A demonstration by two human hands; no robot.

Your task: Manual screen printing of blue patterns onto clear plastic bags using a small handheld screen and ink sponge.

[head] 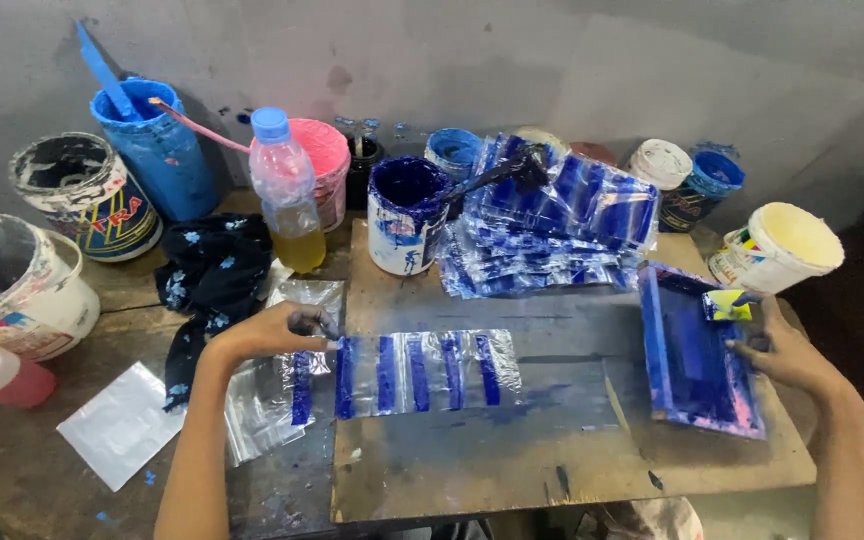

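Note:
My left hand (272,333) pinches the left edge of a clear plastic sheet (422,372) that bears several fresh blue stripes and lies flat on the wooden board (512,460). My right hand (782,350) grips the right side of a blue-stained printing screen frame (694,350), tilted up on the board's right end, and holds a small yellow squeegee (728,304) against it. A heap of printed blue plastic sheets (552,225) is piled at the board's far edge.
Paint pots line the back wall: a blue bucket (157,150), a pink one (320,160), a dark blue tin (404,212), a white tub (782,245). A bottle of yellow liquid (287,195), a black rag (210,280) and blank plastic sheets (262,405) lie left.

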